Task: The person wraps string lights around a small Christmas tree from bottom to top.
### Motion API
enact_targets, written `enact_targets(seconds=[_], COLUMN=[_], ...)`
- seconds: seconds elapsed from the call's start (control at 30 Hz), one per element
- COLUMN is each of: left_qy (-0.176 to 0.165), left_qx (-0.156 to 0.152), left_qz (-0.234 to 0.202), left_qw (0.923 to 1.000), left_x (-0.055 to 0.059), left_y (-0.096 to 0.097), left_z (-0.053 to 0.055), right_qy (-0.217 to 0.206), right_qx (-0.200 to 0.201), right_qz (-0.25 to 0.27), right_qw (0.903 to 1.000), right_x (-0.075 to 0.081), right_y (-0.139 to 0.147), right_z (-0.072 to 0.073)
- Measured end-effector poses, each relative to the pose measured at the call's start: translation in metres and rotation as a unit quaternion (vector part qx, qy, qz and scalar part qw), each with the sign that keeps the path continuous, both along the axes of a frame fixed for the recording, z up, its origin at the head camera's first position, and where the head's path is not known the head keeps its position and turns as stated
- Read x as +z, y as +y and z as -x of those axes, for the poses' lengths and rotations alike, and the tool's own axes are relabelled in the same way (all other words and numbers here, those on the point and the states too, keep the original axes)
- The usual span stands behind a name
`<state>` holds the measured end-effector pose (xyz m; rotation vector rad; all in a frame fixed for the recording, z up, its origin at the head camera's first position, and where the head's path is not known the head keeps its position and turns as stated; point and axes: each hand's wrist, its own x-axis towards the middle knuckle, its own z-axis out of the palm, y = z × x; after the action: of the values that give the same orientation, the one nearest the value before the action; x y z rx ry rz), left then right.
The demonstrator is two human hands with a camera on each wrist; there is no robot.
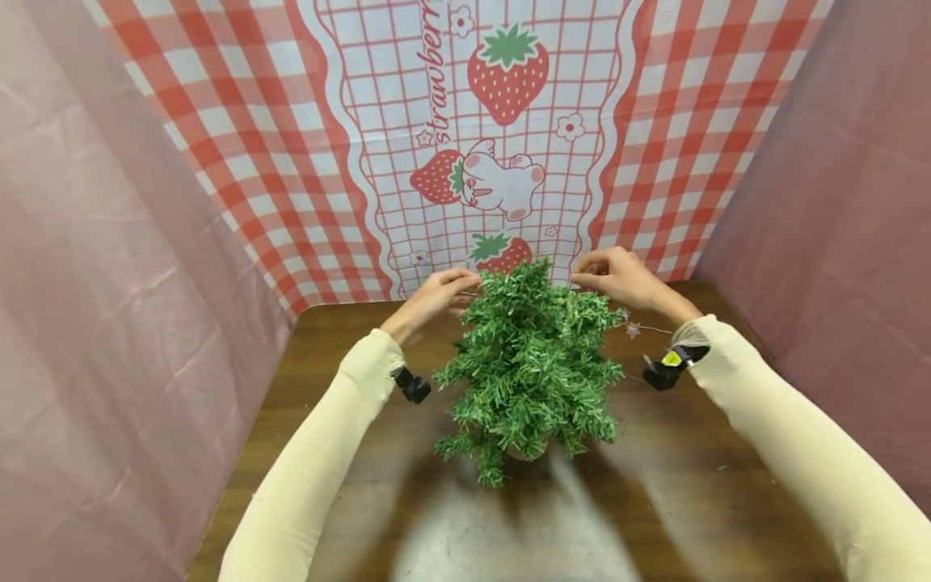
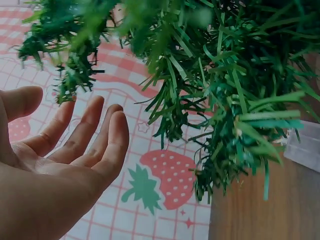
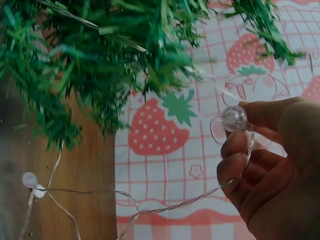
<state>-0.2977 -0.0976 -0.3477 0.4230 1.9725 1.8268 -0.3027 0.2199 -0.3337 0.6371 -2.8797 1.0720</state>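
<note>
A small green artificial Christmas tree (image 1: 531, 364) stands upright on the table, its base mostly hidden by the branches. Behind its upper right side, my right hand (image 1: 625, 279) pinches a clear string of lights (image 3: 185, 204). One round clear bulb (image 3: 234, 119) shows at the fingertips in the right wrist view. Part of the wire crosses the branches, and more of it hangs below the hand. On the tree's left, my left hand (image 2: 65, 155) has its palm turned up and fingers loosely extended beside the branch tips, with nothing in it.
Under the tree is a brown wooden table (image 1: 349, 485). A strawberry-print cloth (image 1: 480, 97) hangs behind, with pink curtains (image 1: 815, 202) at both sides. The left wrist view shows part of a clear plastic object (image 2: 306, 145). Near the right wrist hangs a star-shaped piece (image 1: 632, 329).
</note>
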Motion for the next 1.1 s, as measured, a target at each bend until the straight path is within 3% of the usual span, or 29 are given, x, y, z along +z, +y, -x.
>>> enact_targets(seconds=[0.07, 0.3, 0.47, 0.7, 0.83, 0.93, 1.1], left_qy=[0.002, 0.045, 0.017, 0.034, 0.032, 0.006, -0.029], left_qx=[-0.005, -0.055, -0.066, -0.077, -0.093, -0.119, -0.143], left_qz=[0.0, -0.02, 0.01, -0.018, -0.028, -0.078, -0.19], left_qw=[1.0, 0.9973, 0.9976, 0.9963, 0.9948, 0.9898, 0.9709], left_x=[0.0, 0.005, 0.009, 0.006, 0.01, 0.018, 0.036], left_y=[0.003, 0.025, 0.038, 0.041, 0.039, 0.033, 0.016], left_z=[0.003, 0.021, 0.023, 0.024, 0.026, 0.029, 0.037], right_qy=[0.009, -0.025, -0.001, 0.003, 0.002, -0.013, -0.114], right_qx=[0.011, 0.083, 0.118, 0.091, 0.082, 0.09, 0.097], right_qz=[0.008, 0.056, 0.018, -0.003, -0.015, -0.022, 0.016], right_qw=[0.9999, 0.9946, 0.9928, 0.9959, 0.9965, 0.9956, 0.9885], right_x=[0.001, 0.012, 0.016, 0.018, 0.019, 0.02, 0.028], right_y=[-0.008, -0.037, -0.056, -0.06, -0.057, -0.051, -0.041], right_z=[0.002, 0.017, 0.021, 0.019, 0.017, 0.015, 0.01])
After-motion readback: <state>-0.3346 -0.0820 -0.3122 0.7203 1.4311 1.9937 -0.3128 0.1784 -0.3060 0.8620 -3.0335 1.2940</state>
